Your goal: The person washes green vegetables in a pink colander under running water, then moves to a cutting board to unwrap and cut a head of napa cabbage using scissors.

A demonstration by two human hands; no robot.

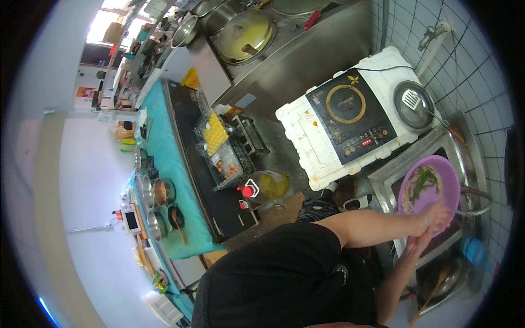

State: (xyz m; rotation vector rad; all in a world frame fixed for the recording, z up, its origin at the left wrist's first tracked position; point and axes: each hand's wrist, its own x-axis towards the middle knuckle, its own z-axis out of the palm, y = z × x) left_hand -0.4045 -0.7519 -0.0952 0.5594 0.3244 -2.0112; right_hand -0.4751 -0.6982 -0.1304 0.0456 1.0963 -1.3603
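Observation:
A purple plastic basin [427, 196] rests over the metal sink at the right. In it lie a pale, crumbly mixture [438, 175] and a heap of chopped greens [422, 184]. My left hand [437, 216] is over the basin's near side, its fingers blurred. Against its wrist and palm lies my right hand [421, 242], near the rim. The two hands touch each other. Whether anything is between them is hidden by the overlap and blur.
An induction cooker [350, 117] sits on a white foam box [301, 135]; beside it, a slotted turner [411, 99] lies on a round pan or lid [404, 119]. A sink faucet [478, 197] reaches near the basin. On the floor stands a large oil bottle [270, 185].

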